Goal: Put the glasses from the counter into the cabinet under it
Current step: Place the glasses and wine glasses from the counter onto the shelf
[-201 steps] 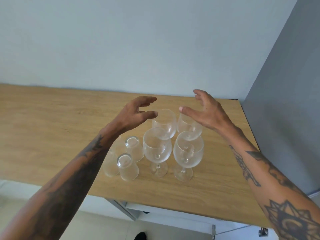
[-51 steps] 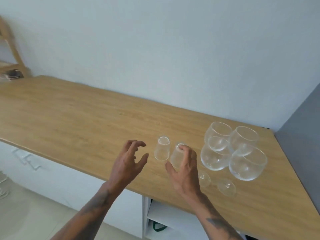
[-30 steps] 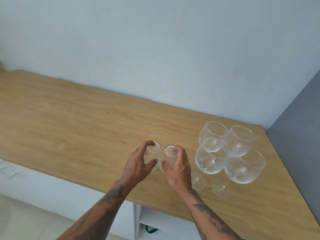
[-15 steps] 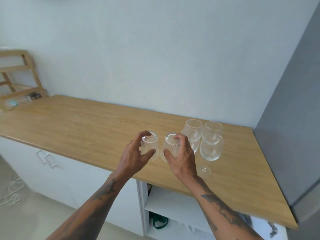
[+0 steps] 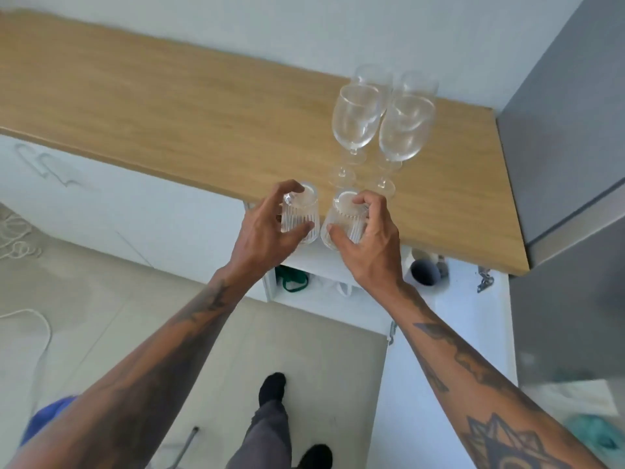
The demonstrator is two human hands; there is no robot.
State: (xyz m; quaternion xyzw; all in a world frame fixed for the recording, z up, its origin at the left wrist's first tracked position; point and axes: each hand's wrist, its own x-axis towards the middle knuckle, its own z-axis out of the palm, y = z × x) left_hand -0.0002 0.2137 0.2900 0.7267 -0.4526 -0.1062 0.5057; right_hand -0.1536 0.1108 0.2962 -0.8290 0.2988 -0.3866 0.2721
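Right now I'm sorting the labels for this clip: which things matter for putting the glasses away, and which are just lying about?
Part of the job:
left hand, tumbler
right hand, second tumbler
wine glasses
counter
open cabinet

Just lying about:
green item
dark cup
cord

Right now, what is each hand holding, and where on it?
Left hand grips an upside-down ribbed tumbler around its sides; right hand grips a second one likewise.
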